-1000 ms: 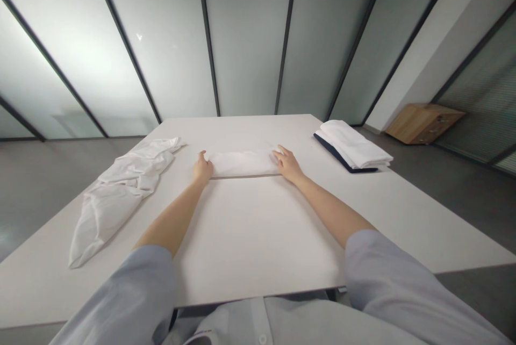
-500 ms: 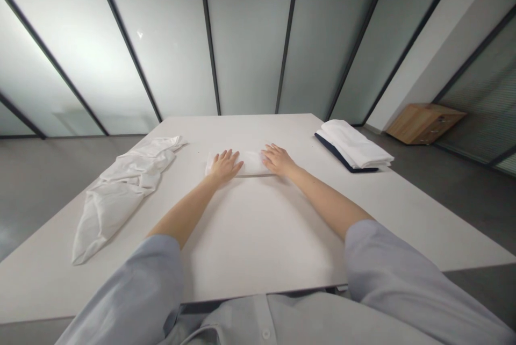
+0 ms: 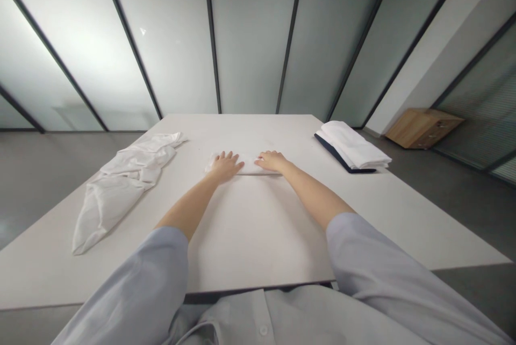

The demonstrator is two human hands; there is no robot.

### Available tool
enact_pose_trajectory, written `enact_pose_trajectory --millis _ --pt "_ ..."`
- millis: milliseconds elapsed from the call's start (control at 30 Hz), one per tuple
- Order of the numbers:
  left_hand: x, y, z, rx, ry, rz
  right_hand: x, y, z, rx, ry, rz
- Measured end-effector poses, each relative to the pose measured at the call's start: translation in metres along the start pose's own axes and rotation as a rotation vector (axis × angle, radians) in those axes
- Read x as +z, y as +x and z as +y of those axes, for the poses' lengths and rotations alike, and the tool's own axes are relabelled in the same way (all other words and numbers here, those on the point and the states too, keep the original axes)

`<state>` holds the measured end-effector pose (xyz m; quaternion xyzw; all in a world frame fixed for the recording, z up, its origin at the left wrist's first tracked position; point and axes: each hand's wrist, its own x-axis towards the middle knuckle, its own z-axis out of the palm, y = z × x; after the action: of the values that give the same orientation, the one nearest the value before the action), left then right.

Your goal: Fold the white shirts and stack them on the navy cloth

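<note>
A flat, folded white cloth [image 3: 249,166] lies across the middle of the table. My left hand [image 3: 226,166] rests on its left part with the fingers spread. On the right part, my right hand [image 3: 272,162] has its fingers bent, and a bit of the white fabric shows bunched between thumb and fingers. Both hands hide portions of the cloth, including much of its right end.
A crumpled white cloth [image 3: 124,177] stretches along the left of the white table [image 3: 258,237]. At the back right, folded white cloths [image 3: 351,143] lie on a dark folded piece [image 3: 342,161]. A wooden cabinet [image 3: 421,127] stands on the floor beyond, near frosted glass panels.
My right hand has slid slightly left, its fingers going from flat and spread to curled on the fabric. My left hand stays almost in place. The view has shifted a little.
</note>
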<state>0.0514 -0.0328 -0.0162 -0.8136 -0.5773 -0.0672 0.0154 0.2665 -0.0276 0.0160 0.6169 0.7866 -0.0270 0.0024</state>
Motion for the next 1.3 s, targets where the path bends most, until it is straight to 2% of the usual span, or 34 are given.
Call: enact_pose_trajectory --millis 100,267,367,433,600,1000,1300 --pt "0.005 -0.007 -0.001 -0.030 -0.007 0.105 -0.001 -0.002 -0.004 0.013 0.011 0.007" --pt "0.007 -0.014 -0.003 -0.230 -0.042 0.306 0.009 -0.010 -0.005 0.078 0.127 0.080" --pt "0.004 -0.015 -0.008 -0.320 -0.132 0.380 0.016 -0.016 -0.005 0.124 0.158 0.128" --pt "0.002 -0.014 -0.013 -0.381 -0.216 0.414 0.017 -0.017 -0.004 0.107 0.150 0.106" --pt "0.000 -0.012 -0.026 -0.519 -0.387 0.455 0.010 -0.014 -0.007 0.116 0.132 -0.031" --pt "-0.004 -0.011 -0.031 -0.570 -0.438 0.491 -0.020 0.005 -0.016 0.118 0.221 -0.333" --pt "0.000 -0.009 -0.035 -0.599 -0.501 0.515 -0.027 0.014 -0.018 0.013 0.128 -0.314"
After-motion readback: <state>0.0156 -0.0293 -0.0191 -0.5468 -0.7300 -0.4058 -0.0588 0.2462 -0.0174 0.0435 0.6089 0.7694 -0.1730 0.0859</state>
